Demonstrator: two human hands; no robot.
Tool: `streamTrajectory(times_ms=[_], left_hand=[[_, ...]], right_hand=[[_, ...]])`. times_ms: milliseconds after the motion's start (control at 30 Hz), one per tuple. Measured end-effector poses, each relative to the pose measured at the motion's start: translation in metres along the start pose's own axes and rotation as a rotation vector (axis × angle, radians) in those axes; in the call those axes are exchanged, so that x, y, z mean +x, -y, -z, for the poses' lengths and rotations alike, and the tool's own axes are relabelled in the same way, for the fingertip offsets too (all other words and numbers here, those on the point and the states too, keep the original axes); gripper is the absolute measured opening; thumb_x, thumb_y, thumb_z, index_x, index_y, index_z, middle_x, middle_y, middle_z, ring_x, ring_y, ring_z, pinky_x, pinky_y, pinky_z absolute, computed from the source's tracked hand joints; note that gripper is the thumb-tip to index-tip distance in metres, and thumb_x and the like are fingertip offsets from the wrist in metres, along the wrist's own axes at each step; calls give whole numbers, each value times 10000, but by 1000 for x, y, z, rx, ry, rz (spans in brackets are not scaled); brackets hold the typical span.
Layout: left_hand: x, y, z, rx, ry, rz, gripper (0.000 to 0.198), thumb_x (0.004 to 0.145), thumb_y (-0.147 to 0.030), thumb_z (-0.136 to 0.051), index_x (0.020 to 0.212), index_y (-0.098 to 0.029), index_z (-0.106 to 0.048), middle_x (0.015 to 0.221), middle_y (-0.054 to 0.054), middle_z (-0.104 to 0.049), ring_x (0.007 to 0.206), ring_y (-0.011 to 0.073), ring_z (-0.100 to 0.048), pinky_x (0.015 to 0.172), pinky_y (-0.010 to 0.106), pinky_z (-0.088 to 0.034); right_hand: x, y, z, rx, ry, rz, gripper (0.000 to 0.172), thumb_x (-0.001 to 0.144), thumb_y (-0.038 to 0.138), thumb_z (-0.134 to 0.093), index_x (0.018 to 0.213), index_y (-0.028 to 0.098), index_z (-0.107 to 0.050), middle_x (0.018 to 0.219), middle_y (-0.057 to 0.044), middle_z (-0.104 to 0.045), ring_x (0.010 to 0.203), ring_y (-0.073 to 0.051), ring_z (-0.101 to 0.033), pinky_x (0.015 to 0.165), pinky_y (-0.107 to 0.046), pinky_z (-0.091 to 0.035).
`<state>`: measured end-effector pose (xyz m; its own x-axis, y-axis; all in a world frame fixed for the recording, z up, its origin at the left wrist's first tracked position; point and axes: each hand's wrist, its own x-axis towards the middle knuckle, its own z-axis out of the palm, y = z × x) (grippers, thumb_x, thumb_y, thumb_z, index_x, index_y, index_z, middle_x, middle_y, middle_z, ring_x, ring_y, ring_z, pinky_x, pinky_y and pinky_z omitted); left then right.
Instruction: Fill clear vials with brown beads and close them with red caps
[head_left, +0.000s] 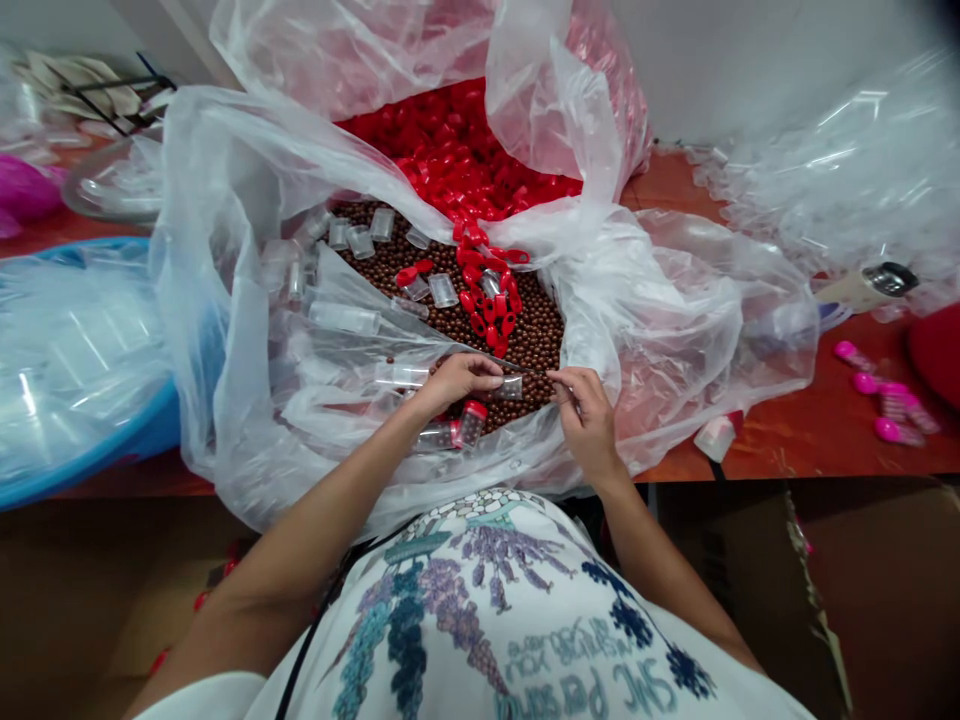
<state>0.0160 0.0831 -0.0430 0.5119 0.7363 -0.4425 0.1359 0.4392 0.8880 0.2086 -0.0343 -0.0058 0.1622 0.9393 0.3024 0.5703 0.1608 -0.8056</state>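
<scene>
My left fingers [491, 382] grasp a clear tube [513, 388] at its left end, over the brown beads [538, 335]. My right fingers [564, 378] are bent just right of the tube; I cannot tell whether they grip anything. Red caps [491, 335] lie on the far side, a red-capped tube [471, 426] on the near side.
</scene>
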Motion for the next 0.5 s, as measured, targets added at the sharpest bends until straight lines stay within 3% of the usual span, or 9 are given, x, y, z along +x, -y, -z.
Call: streamTrajectory(times_ms=[233, 367, 500], left_hand=[[-15, -6, 1, -215, 52, 47, 390, 584, -262, -829, 922, -112, -707, 829, 77, -696, 653, 123, -635, 632, 248, -543], [-28, -13, 5, -337, 50, 50, 357, 617, -214, -811, 940, -112, -700, 915, 83, -695, 747, 143, -657, 681, 262, -567], [-45, -19, 12, -462, 6, 24, 296, 652, -153, -779, 924, -115, -668, 873, 52, -690, 748, 133, -665, 722, 273, -575]], right_hand=[[18, -6, -5, 47, 38, 0, 418, 852, 90, -335, 1163, 254, -562, 1133, -70, -509, 966, -164, -565, 802, -337, -560], [38, -9, -12, -13, 91, 39, 376, 880, 124, -354, 1159, 241, -578, 1133, -72, -540, 1055, -176, -548, 887, -355, -518], [66, -13, -26, -128, 150, 135, 292, 905, 174, -410, 1113, 187, -615, 1089, -89, -587, 1051, -182, -563, 965, -349, -452]])
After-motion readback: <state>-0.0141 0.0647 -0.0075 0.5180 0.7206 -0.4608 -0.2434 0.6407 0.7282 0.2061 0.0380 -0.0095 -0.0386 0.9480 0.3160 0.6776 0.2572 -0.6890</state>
